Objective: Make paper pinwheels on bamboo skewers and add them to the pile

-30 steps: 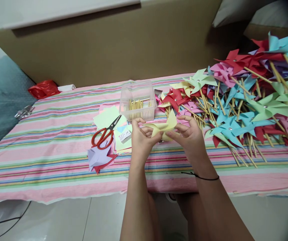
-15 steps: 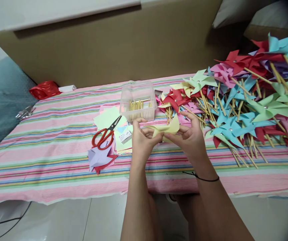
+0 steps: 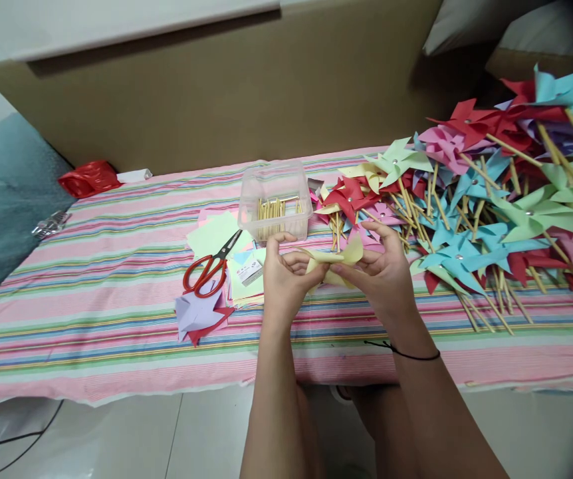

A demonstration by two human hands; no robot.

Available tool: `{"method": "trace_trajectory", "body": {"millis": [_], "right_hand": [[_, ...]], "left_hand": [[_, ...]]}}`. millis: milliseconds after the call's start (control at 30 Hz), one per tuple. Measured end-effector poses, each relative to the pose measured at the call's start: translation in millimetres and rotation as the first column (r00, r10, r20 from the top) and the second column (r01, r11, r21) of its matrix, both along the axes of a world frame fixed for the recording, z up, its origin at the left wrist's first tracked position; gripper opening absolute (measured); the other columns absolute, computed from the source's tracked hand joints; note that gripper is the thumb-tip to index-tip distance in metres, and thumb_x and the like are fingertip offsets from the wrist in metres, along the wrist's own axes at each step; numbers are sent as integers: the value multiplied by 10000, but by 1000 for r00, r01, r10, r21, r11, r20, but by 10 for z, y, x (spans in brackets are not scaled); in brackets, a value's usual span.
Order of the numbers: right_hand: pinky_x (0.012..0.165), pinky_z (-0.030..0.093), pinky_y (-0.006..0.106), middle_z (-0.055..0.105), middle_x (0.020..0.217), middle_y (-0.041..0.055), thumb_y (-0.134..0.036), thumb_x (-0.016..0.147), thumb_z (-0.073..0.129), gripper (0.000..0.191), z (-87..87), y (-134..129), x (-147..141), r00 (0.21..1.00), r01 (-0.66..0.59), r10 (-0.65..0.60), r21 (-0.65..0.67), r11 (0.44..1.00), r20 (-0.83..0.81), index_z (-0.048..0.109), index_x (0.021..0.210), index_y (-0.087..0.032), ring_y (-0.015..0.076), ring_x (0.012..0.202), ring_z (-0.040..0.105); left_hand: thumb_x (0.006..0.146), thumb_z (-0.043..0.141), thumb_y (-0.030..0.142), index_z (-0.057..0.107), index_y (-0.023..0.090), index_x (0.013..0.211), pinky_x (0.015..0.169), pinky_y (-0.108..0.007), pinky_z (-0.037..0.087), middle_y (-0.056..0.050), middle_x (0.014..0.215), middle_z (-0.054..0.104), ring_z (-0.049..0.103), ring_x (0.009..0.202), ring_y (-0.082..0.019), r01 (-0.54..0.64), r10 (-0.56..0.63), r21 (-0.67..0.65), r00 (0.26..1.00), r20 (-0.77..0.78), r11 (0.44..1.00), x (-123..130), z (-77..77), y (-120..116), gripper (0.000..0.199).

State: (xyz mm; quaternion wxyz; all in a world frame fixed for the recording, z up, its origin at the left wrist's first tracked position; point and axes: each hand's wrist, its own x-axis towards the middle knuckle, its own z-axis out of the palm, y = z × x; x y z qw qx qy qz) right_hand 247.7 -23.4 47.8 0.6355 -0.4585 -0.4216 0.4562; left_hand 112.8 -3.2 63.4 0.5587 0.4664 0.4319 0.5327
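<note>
Between both hands is a pale yellow paper pinwheel [image 3: 352,252], its blades folded in toward the middle. My left hand [image 3: 289,276] pinches its left side between thumb and fingers. On the other side my right hand [image 3: 379,273] grips it, thumb near the centre and index finger raised. The thumbs almost meet, and they hide the pinwheel's centre. Just beyond the hands stands a clear plastic box [image 3: 272,184] with several thin wooden sticks [image 3: 271,209] in it. To the left, red-handled scissors [image 3: 211,266] lie across coloured paper sheets [image 3: 217,236].
A big heap of finished pinwheels [image 3: 458,256] on sticks covers the right side of the striped cloth [image 3: 92,293]. Purple and red paper cut-outs [image 3: 197,316] lie left of the hands. A red plastic bag [image 3: 90,179] sits at the far left, before the brown backrest [image 3: 227,93].
The yellow paper has been folded in flatter, its raised right blade now curling lower and further right. Both hands have shifted slightly right and keep their hold.
</note>
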Motion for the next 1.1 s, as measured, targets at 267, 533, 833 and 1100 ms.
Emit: {"method": "trace_trajectory", "body": {"millis": [267,533,833,1100], "right_hand": [[597,602,351,709,682,-34,-306,547,858,734,10,-7,6,999,39,-38,-18,999,9,440,1150,-282,236,688,722],[575,597,369,699,684,-21,-378,554,846,722,1,-5,-6,994,79,-78,-2,997,74,449,1152,-288,251,670,718],[644,606,383,719,775,-4,-340,568,851,864,-25,20,51,999,18,-18,8,1000,35,373,1286,-285,238,710,718],[606,593,338,694,645,-42,-333,579,846,927,-125,67,125,998,-59,60,-62,996,7,319,1339,-263,206,621,700]], "left_hand": [[593,748,159,343,240,927,493,-172,449,93,587,623,578,460,-80,10,-10,-1,1000,-2,1000,20,-7,8,531],[576,748,157,343,244,919,490,-170,435,105,567,602,577,458,-83,8,-8,-17,1000,-11,1000,10,-28,26,538],[606,747,165,345,243,940,469,-192,460,87,588,609,597,464,-108,-14,13,-26,1000,-24,1000,29,-19,4,529],[619,762,197,357,242,1027,478,-191,463,88,592,599,599,485,-110,62,-64,-66,997,-32,996,-16,-40,31,577]]}}
